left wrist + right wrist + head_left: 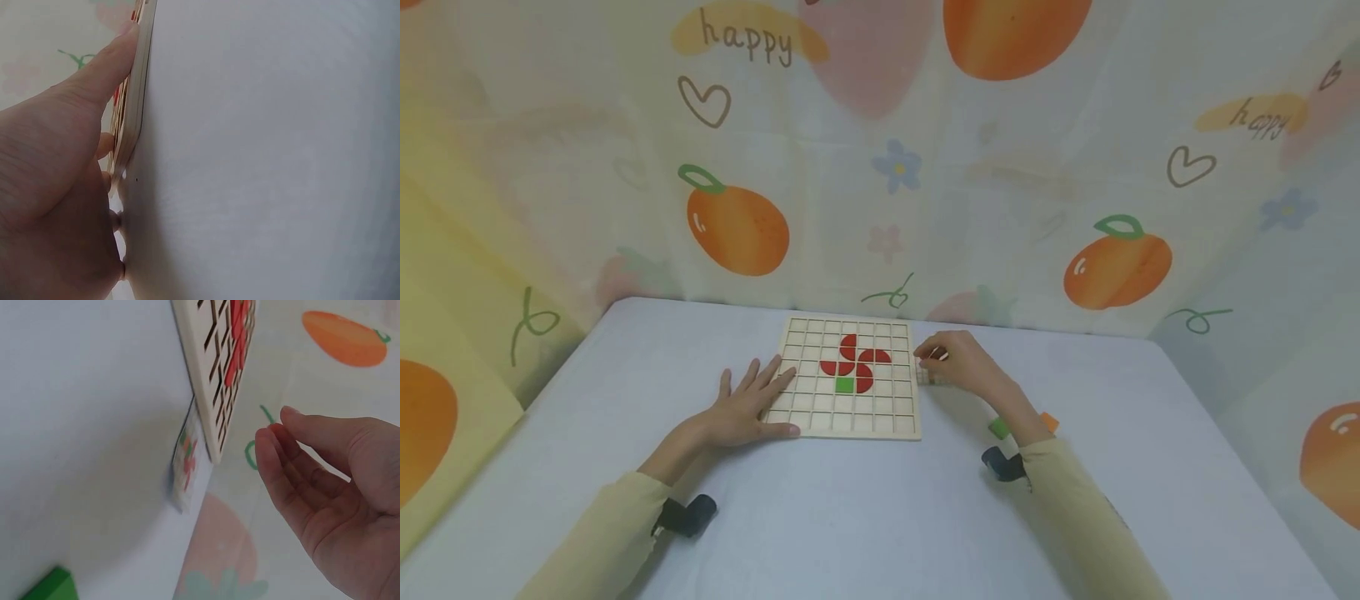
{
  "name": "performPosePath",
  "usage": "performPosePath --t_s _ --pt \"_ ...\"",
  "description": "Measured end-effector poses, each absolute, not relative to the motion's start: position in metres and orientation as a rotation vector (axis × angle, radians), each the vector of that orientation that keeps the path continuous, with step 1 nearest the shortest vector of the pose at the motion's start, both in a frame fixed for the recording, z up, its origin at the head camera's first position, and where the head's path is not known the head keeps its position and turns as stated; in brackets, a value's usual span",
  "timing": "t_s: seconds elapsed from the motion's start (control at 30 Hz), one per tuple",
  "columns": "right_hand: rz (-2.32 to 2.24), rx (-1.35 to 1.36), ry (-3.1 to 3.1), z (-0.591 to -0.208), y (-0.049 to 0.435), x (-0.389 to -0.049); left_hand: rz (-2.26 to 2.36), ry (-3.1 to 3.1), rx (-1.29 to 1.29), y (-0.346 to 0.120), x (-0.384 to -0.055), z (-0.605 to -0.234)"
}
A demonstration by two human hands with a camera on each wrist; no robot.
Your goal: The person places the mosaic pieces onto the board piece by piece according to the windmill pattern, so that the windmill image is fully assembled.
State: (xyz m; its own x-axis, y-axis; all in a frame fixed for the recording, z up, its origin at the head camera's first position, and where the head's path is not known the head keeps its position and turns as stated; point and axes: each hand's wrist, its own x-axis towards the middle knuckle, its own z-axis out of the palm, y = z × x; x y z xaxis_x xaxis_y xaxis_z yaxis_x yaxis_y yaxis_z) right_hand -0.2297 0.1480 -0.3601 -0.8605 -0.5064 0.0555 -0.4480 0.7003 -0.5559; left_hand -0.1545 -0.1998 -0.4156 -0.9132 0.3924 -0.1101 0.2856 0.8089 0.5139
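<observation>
A pale wooden grid board (887,421) lies flat on the table. Several red round-edged pieces (864,382) form a pinwheel on it, with a green square (845,385) just below. My left hand (737,412) rests at the board's left side, fingers spread, its thumb on the front left corner. Beyond the right edge, my right hand (962,362) hovers with thumb and fingers loosely bent toward each other. In the right wrist view, no piece shows between those fingers (267,450). A small printed card (186,462) lies beside the board, partly hidden under the right hand in the head view.
Near the right wrist, a green block (999,428) and an orange block (1049,423) lie on the white table (850,517), partly hidden by the forearm. A printed curtain (820,150) hangs behind the table's far edge.
</observation>
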Motion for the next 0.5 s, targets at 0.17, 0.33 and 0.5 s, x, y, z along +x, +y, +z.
performPosePath --t_s 0.17,0.33,0.5 --pt "-0.878 -0.801 2.817 -0.365 0.165 -0.231 0.729 2.791 0.53 -0.2 -0.155 -0.416" --pt "-0.858 -0.76 2.836 -0.367 0.185 -0.228 0.73 2.789 0.537 -0.199 -0.156 -0.417" --pt "-0.794 -0.728 2.852 -0.367 0.2 -0.226 0.719 2.793 0.53 -0.199 -0.155 -0.416"
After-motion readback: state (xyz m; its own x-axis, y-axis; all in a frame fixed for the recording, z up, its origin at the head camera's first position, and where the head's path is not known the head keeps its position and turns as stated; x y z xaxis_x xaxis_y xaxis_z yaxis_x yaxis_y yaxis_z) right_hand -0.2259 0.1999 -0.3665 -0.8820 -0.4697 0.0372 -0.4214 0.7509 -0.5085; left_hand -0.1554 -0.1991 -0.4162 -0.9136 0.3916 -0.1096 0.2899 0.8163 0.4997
